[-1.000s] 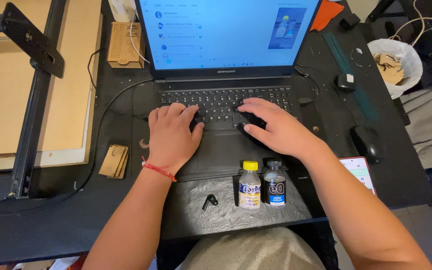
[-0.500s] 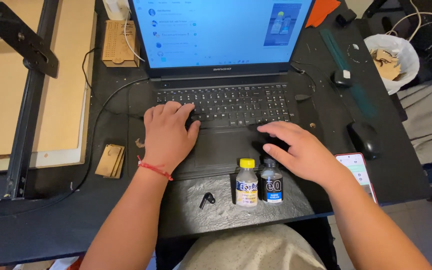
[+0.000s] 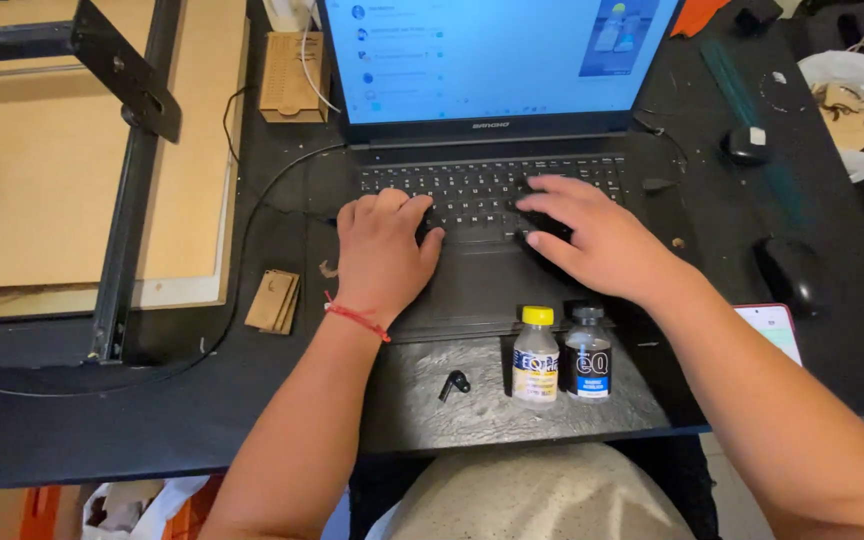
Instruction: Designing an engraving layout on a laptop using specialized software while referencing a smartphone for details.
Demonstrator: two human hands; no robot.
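A black laptop [image 3: 492,140] with a lit blue-white screen stands open on the black desk [image 3: 152,400]. My left hand [image 3: 384,250], a red string at its wrist, rests palm down on the left side of the keyboard [image 3: 472,190]. Over the right side of the keys lies my right hand [image 3: 592,232], fingers spread. Neither hand holds anything. In front of the laptop stand two small bottles: one with a yellow cap [image 3: 536,355], one with a grey cap [image 3: 587,352]. A black earbud [image 3: 454,383] lies left of them.
A black mouse [image 3: 790,272] and a phone [image 3: 772,328] lie at the right. A small wooden box [image 3: 289,75] sits left of the screen, thin wooden pieces [image 3: 274,300] near a black cable. A wood board with a black metal frame [image 3: 117,200] fills the left. A white bag [image 3: 857,90] sits far right.
My right hand moved from the keyboard back toward the bottles, then returned onto the right keys. My left hand stayed on the left keys. The view shifted slightly.
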